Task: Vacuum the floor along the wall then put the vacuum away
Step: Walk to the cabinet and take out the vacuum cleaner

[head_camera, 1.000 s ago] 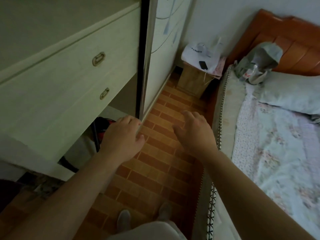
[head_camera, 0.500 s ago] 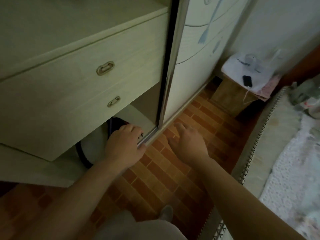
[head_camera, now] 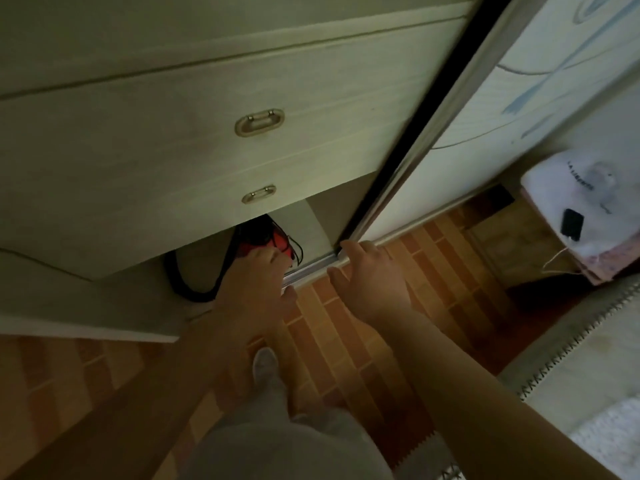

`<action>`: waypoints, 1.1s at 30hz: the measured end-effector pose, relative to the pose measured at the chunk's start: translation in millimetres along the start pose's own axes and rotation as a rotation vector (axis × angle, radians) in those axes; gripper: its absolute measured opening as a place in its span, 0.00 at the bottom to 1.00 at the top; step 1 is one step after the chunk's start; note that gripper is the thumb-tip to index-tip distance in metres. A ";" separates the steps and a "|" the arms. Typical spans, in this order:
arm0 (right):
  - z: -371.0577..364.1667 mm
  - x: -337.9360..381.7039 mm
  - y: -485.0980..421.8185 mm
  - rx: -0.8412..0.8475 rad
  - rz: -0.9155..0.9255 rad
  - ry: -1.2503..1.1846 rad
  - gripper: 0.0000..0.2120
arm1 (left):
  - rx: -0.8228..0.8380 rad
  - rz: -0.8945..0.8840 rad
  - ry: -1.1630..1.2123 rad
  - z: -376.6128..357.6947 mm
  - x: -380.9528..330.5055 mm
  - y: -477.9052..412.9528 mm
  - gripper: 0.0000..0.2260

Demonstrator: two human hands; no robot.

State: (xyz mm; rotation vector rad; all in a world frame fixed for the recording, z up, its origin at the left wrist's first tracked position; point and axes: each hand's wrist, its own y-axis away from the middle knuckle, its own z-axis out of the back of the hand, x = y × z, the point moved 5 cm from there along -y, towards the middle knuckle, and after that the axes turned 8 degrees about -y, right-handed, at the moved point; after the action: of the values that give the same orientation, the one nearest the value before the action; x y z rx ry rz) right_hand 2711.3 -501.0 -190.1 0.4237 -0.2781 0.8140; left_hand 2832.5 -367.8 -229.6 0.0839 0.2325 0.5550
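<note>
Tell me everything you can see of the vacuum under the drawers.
Only part of the vacuum shows: a red and black body, a black cord at its right, a black hose looping left. It sits in the wardrobe's bottom compartment, below the drawers. The left hand covers its front; whether it grips is hidden.

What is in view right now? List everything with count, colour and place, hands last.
vacuum: one, red and black, in the open compartment under the drawers
black loop: one, probably hose or cord, same compartment, left of the vacuum
drawers: two, pale cream, metal handles, above the compartment
sliding door: one, white with blue lines, right of the drawers
floor: brown brick-pattern tiles
nightstand: one, wooden, far right
white cloth: one, on the nightstand
black device: one, small, on the cloth
bed: one, grey stitched edge, lower right
left hand: in the compartment at the vacuum, grip hidden
right hand: fingers spread, at the door track
</note>
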 end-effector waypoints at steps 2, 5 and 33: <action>1.2 -4.6 -16.4 0.016 0.014 0.008 0.26 | 0.007 0.035 0.024 -4.2 -0.1 -9.0 0.18; -0.3 -7.2 -37.2 0.056 0.066 0.019 0.26 | -0.005 0.105 0.046 -7.3 0.7 -17.1 0.19; -210.6 -118.8 -153.6 0.250 0.593 0.110 0.22 | -0.145 0.552 0.005 -238.1 -19.8 -39.6 0.19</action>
State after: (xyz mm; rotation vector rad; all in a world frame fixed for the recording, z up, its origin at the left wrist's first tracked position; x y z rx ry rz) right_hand 2764.7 -572.6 -462.3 0.5371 -0.2004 1.4579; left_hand 2779.1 -408.0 -462.3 0.0044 0.1715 1.1190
